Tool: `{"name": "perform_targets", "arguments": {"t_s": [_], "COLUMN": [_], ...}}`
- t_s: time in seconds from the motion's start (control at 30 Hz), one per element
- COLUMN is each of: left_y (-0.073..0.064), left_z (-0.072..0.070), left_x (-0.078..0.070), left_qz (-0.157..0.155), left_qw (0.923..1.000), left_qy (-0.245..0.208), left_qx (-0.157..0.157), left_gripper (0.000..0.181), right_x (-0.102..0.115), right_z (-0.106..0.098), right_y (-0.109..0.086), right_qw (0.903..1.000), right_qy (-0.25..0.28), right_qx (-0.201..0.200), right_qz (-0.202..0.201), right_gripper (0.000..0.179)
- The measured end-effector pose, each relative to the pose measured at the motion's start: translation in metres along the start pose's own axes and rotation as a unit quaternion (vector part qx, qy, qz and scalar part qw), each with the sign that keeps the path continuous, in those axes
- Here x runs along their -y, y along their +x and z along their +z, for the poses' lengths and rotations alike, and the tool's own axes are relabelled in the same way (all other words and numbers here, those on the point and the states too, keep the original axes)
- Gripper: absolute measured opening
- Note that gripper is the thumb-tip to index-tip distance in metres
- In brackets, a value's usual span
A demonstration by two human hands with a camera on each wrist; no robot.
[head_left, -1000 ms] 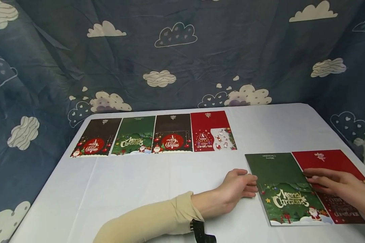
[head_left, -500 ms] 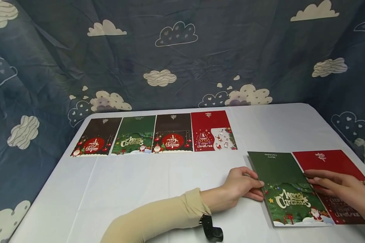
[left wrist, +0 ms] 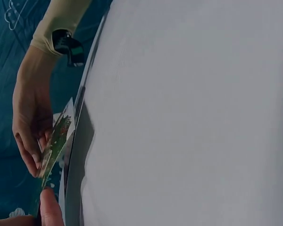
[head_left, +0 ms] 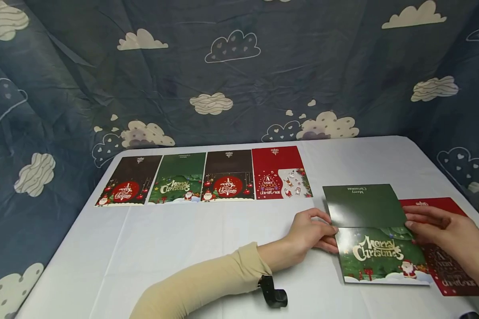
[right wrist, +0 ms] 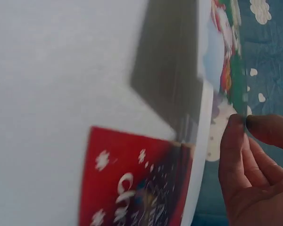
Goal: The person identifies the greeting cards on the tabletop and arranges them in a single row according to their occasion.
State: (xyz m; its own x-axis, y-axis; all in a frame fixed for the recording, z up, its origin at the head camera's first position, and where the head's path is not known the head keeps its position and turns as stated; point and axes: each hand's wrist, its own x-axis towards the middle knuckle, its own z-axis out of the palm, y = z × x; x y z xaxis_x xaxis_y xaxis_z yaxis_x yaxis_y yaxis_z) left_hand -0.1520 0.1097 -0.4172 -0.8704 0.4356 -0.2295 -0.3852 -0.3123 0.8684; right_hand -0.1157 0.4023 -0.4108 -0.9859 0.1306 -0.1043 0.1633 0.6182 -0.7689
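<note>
A green Christmas card (head_left: 379, 254), creased across its middle, is held by both hands above the white table. My left hand (head_left: 309, 235) pinches its left edge near the crease. On the opposite edge, my right hand (head_left: 449, 230) grips it between thumb and fingers, and the right wrist view shows that thumb and fingertip meeting on the card's edge (right wrist: 238, 80). A red Christmas card (head_left: 455, 270) lies on the table beneath my right hand, partly covered by the hand and the green card. The left wrist view shows the green card (left wrist: 59, 141) from the side, between both hands.
At the back left lies a row of cards: a dark brown card (head_left: 133, 170), a green card (head_left: 181, 166), a second dark brown card (head_left: 227, 164) and a red card (head_left: 273, 164). A cloud-patterned curtain (head_left: 243, 79) hangs behind the white table (head_left: 183, 248).
The green card has come up off the table and shifted slightly away and left, bending at its crease. My left fingers have closed on its left edge; my right hand has risen with it.
</note>
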Motion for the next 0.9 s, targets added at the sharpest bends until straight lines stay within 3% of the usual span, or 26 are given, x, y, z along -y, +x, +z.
{"name": "perform_targets", "arguments": {"t_s": [0.13,0.3,0.53,0.73,0.9], "left_y": [0.008,0.024,0.050,0.068,0.080], "left_z": [-0.005,-0.012,-0.025,-0.032,-0.033], "left_x": [-0.006,-0.017,-0.029,-0.037,-0.047], "left_qz": [0.025,0.053,0.059,0.075,0.084], "left_qw": [0.9997,0.9979,0.9956,0.9930,0.9896], "left_qy": [0.006,0.020,0.044,0.048,0.076], "left_qx": [-0.004,-0.032,-0.058,-0.078,-0.089], "left_gripper": [0.019,0.016,0.019,0.024,0.023], "right_x": [0.006,0.013,0.022,0.032,0.040], "right_z": [0.002,0.004,0.002,-0.001,-0.002], "right_y": [0.005,0.017,0.039,0.062,0.082], "right_qw": [0.9996,0.9989,0.9957,0.9938,0.9932], "right_qy": [0.014,0.035,0.061,0.081,0.098], "right_qx": [-0.015,-0.018,0.002,0.022,0.025], "right_qz": [-0.018,-0.027,-0.070,-0.073,-0.057], "right_gripper": [0.065,0.056,0.052,0.054,0.057]}}
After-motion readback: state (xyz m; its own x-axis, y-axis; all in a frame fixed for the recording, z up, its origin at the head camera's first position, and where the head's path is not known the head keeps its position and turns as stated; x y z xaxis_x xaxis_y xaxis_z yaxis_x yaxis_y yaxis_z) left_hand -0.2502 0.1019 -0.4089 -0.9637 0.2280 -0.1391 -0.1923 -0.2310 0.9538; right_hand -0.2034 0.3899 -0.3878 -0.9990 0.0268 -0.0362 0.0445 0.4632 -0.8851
